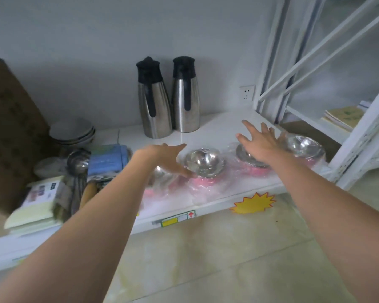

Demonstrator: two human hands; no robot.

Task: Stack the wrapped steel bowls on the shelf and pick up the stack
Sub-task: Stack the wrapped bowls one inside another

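Several steel bowls in clear plastic wrap with pink bases stand in a row along the front of the white shelf. The middle bowl is fully visible. My left hand hovers open just left of it, over another wrapped bowl that my forearm partly hides. My right hand is open with fingers spread above a third bowl. A fourth bowl sits at the far right by the shelf's end. Neither hand holds anything.
Two steel thermos jugs with black lids stand at the back. Left of the bowls lie a blue pack, ladles, stacked ceramic bowls, packets and a cardboard box. A white rack frame rises at the right.
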